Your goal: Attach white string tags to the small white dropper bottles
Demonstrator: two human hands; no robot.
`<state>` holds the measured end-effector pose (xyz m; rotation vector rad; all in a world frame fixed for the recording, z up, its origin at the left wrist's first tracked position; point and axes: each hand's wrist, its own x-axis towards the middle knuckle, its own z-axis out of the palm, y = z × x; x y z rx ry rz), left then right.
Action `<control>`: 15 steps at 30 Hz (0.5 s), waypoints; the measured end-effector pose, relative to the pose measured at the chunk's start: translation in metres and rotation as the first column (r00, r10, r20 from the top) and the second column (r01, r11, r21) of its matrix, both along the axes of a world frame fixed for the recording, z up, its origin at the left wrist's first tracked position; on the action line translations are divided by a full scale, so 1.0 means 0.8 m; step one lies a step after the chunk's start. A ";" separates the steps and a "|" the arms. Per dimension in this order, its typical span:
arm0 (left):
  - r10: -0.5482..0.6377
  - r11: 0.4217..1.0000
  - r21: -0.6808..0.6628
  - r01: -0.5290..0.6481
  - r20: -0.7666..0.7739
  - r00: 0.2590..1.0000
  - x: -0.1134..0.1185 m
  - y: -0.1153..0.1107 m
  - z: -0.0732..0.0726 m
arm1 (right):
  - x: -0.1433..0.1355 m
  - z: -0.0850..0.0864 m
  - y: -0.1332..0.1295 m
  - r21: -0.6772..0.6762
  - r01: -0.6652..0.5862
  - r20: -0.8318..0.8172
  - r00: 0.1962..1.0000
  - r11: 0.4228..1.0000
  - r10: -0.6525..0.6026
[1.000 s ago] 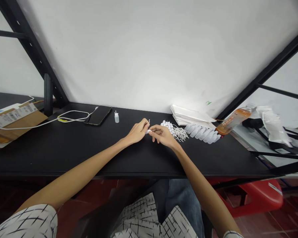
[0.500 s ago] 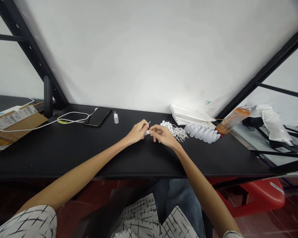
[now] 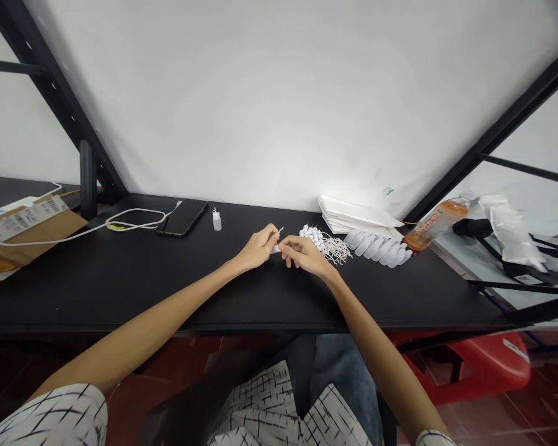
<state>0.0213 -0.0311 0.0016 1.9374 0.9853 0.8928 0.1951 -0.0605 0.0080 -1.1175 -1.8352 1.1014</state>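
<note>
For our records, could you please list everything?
small bottle: one, whitish, beside phone
phone: one, black, left
cable: one, white, left
box: one, brown, left
stringed caps: many, white, centre right
small tubes: several, translucent, right
paper stack: one, white, back
drink bottle: one, orange, right
bag: one, white, right
table: one, black, centre
frame: one, black, sides
wall: one, white, back
stool: one, red, lower right
shirt: one, white, bottom
left hand, right hand: two, centre, holding white piece

Workshop-like spot: black workbench (image 3: 167, 291), metal frame (image 3: 67, 105), batched small parts (image 3: 312, 235).
</note>
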 end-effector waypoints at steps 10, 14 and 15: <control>-0.005 0.987 0.160 0.025 -0.124 0.992 -0.003 0.000 -0.003 | 0.000 -0.003 0.000 -0.038 -0.032 0.030 0.999 0.999 0.033; 0.005 0.987 0.159 0.013 -0.115 0.993 -0.003 0.001 -0.003 | 0.000 -0.005 0.001 -0.029 -0.041 0.042 0.998 0.999 0.042; 0.006 0.991 0.130 0.007 -0.099 0.995 -0.003 0.001 -0.002 | 0.000 -0.005 0.001 -0.031 -0.034 0.037 0.999 0.999 0.035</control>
